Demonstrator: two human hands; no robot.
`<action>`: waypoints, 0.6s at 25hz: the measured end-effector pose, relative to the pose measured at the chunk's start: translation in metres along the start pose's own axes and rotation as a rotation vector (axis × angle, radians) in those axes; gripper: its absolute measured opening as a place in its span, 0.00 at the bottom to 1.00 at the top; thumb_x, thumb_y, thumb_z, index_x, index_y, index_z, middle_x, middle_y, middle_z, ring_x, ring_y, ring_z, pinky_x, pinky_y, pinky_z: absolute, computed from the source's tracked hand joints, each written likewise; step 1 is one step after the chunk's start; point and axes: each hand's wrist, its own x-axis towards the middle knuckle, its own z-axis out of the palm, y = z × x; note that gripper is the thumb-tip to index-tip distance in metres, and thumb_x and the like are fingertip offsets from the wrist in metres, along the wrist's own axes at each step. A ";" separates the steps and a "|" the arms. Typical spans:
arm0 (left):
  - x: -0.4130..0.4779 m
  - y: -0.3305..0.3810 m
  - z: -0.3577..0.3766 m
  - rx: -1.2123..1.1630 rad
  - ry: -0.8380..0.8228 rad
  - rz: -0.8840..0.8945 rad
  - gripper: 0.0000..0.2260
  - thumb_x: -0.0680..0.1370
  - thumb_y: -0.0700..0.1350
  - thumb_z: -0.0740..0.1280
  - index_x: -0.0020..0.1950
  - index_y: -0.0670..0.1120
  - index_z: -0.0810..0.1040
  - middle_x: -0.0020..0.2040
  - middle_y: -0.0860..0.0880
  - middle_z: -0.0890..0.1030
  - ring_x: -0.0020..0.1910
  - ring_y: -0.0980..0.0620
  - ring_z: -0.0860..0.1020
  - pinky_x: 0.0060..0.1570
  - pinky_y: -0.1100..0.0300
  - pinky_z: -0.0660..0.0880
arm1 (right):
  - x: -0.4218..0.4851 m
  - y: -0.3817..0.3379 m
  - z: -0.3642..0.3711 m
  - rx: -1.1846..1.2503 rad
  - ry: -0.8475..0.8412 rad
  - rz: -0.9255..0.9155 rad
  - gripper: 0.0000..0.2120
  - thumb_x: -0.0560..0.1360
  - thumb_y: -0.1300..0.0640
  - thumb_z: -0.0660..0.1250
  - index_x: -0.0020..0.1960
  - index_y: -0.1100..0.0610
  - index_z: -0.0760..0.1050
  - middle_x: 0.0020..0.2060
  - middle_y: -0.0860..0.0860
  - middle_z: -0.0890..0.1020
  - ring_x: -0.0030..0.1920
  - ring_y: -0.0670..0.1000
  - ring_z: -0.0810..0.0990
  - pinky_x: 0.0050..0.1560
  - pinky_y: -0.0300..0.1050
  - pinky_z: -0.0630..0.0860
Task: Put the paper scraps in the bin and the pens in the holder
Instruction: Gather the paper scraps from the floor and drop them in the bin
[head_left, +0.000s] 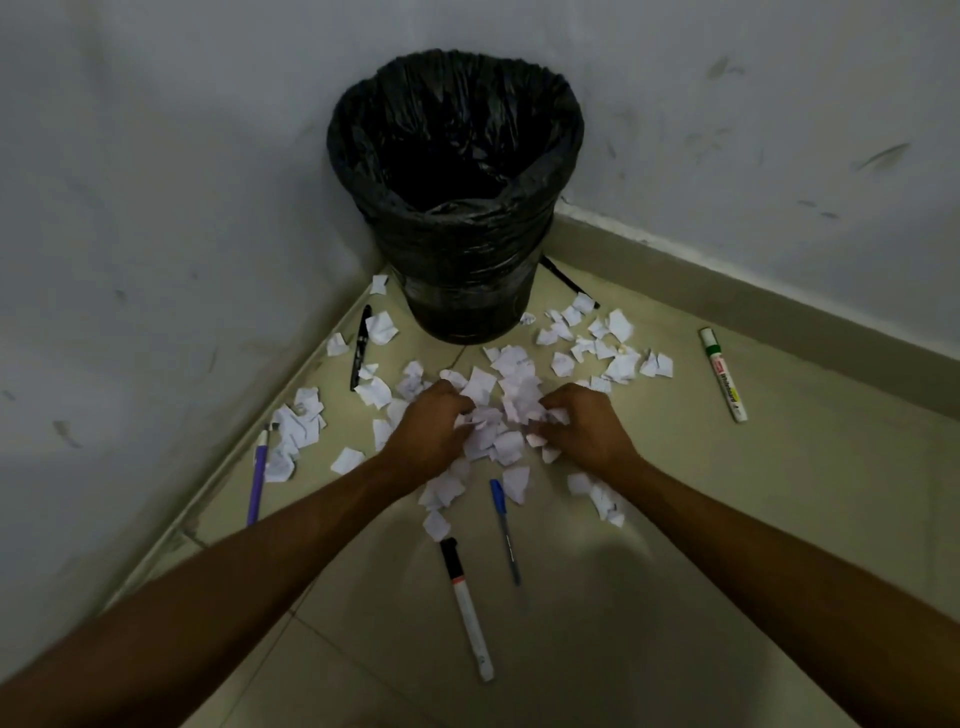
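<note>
Several white paper scraps (511, 379) lie scattered on the floor in front of a bin (550, 156) lined with a black bag, standing in the corner. My left hand (426, 431) and my right hand (587, 428) sit on the middle heap with fingers curled round scraps, gathering them between them. Pens lie around: a blue pen (505, 530), a black-capped white marker (466, 608), a green-capped whiteboard marker (723, 382), a purple pen (258, 478) and a black pen (360, 347). No pen holder is in view.
Two scuffed walls (156, 208) meet behind the bin and close off the left and back. Beige floor tiles (727, 519) spread to the right and toward me. A thin black stick-like object (569, 283) lies behind the bin at the right skirting.
</note>
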 end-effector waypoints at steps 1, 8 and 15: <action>-0.001 0.006 -0.007 -0.045 0.074 -0.015 0.06 0.74 0.41 0.71 0.46 0.38 0.82 0.48 0.38 0.80 0.50 0.41 0.77 0.48 0.58 0.69 | -0.003 -0.005 -0.008 0.089 0.044 0.043 0.04 0.74 0.60 0.73 0.45 0.61 0.82 0.37 0.53 0.82 0.35 0.45 0.80 0.32 0.23 0.68; -0.010 0.081 -0.109 -0.212 0.480 0.048 0.08 0.72 0.46 0.76 0.46 0.44 0.82 0.43 0.51 0.80 0.40 0.60 0.75 0.43 0.77 0.68 | -0.019 -0.074 -0.070 0.671 0.201 0.015 0.05 0.72 0.61 0.74 0.48 0.57 0.84 0.42 0.57 0.87 0.38 0.53 0.85 0.38 0.42 0.83; 0.078 0.114 -0.235 -0.248 0.657 0.013 0.10 0.72 0.51 0.73 0.47 0.46 0.84 0.43 0.52 0.83 0.42 0.57 0.80 0.41 0.72 0.73 | 0.034 -0.199 -0.150 0.804 0.405 -0.245 0.09 0.72 0.64 0.75 0.52 0.62 0.83 0.44 0.54 0.86 0.37 0.46 0.85 0.41 0.41 0.83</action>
